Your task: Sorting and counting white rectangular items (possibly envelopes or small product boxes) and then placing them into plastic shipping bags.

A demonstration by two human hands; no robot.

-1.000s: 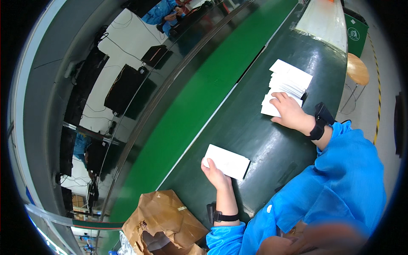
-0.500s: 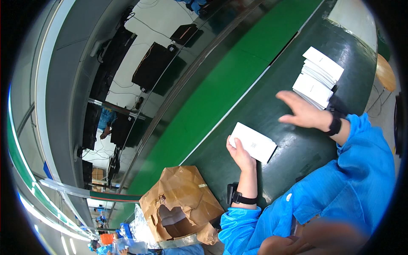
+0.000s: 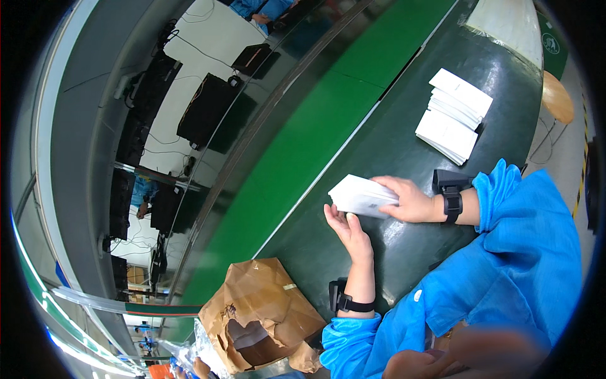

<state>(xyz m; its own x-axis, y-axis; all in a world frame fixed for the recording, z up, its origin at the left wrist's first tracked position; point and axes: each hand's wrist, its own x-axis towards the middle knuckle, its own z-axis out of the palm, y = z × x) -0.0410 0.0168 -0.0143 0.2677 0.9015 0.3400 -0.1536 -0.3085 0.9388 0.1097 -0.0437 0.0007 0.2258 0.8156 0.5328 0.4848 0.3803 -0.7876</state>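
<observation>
A stack of thin white booklets (image 3: 355, 191) is tilted above the dark green table top (image 3: 303, 246), its pages slightly blurred. My right hand (image 3: 410, 201) grips it from the right, fingers over the upper side. Just below the stack is my left hand (image 3: 351, 235), palm up, with its fingers stretched out and apart. Its fingertips lie close to the stack's lower left corner; whether they touch it I cannot tell. Farther right on the table, more white booklets (image 3: 448, 132) lie fanned in two overlapping rows.
A torn brown paper bag (image 3: 271, 297) stands at the lower left, beside the table. Past the table's pale edge runs a green conveyor belt (image 3: 309, 132). Black devices with cables (image 3: 210, 110) sit beyond it. A wooden stool (image 3: 558, 98) is at the far right.
My right hand has come down and left from near the fanned booklets and taken hold of the stack. The left hand has loosened its grip, and the stack has turned and tilted.
</observation>
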